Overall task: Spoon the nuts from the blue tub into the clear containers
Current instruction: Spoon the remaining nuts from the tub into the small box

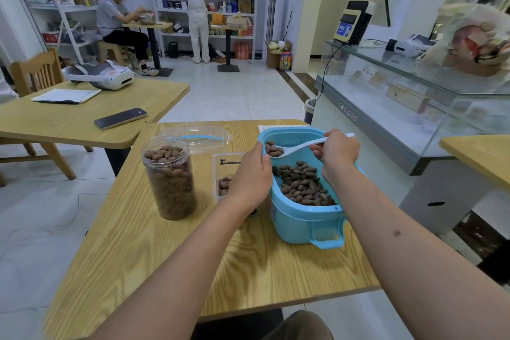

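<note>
The blue tub [306,218] stands on the right of the wooden table, with brown nuts [302,186] piled in its near half. My right hand [338,150] grips the handle of a white spoon [296,148], whose bowl carries several nuts above the tub's far left corner. My left hand [252,174] clasps the tub's left rim. Left of the tub sits a small clear rectangular container [219,174] holding a few nuts, partly hidden by my left hand. A tall clear jar [169,179], open on top, is filled with nuts to its neck.
A clear lid with a blue seal [198,138] lies behind the jar. A second table at left carries a phone [120,118], papers [66,95] and a headset [100,76]. A glass counter [414,91] runs along the right. Two people are at the back shelves.
</note>
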